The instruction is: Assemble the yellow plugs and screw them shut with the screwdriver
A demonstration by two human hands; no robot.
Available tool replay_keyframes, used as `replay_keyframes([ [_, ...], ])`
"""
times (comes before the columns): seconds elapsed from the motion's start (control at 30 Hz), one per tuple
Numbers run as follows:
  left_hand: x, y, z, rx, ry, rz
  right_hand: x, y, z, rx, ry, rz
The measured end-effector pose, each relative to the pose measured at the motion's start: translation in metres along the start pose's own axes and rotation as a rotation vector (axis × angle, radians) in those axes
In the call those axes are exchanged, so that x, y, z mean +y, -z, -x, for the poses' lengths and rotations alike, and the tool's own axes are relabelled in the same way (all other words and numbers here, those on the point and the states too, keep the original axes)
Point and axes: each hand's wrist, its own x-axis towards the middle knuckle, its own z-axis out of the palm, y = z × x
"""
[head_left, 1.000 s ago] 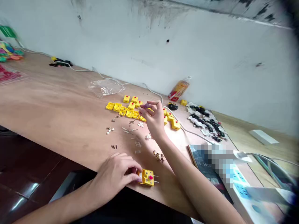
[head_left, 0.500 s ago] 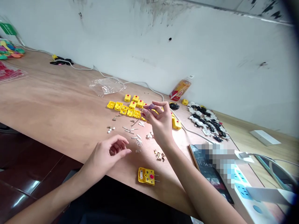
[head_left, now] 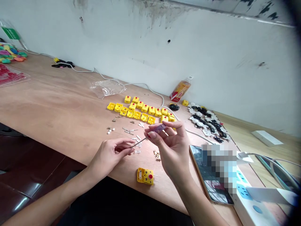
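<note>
Beyond the pronged block (head_left: 145,179), the right hand (head_left: 173,149) grasps a screwdriver (head_left: 159,128), its tip at the left hand (head_left: 107,154), seemingly for steadying; what that grasps, I cannot tell.

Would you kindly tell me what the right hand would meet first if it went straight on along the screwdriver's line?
Most likely the left hand: the screwdriver in the right hand points down and left in the picture, its tip right at that hand, though depth leaves contact unclear.
</note>
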Motion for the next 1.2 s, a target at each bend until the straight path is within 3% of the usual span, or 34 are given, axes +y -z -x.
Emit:
replay_keyframes([
  [0.27,0.003,-0.003,0.003,-0.028,-0.046,-0.191,-0.004,0.009,0.010,-0.068,-0.001,0.043],
  [0.5,0.008,-0.008,-0.004,-0.065,-0.050,-0.135,-0.003,0.017,0.019,-0.001,0.051,-0.029],
  [0.63,0.008,-0.010,-0.007,-0.112,0.030,0.007,-0.003,0.020,0.020,0.042,0.053,-0.041],
  [0.77,0.014,-0.001,-0.011,-0.094,0.011,-0.036,-0.009,0.025,0.021,0.077,0.071,-0.029],
  [0.9,0.027,0.023,-0.038,0.070,-0.182,-0.519,-0.017,0.034,0.025,0.097,0.085,-0.019],
  [1.0,0.026,0.037,-0.076,0.011,-0.251,-0.842,-0.020,0.039,0.030,0.123,0.085,-0.007],
  [1.1,0.018,0.041,-0.113,-0.050,-0.260,-0.888,-0.019,0.042,0.035,0.166,0.087,-0.002],
  [1.2,0.019,0.037,-0.124,-0.065,-0.272,-0.892,-0.018,0.043,0.043,0.198,0.082,0.003],
])
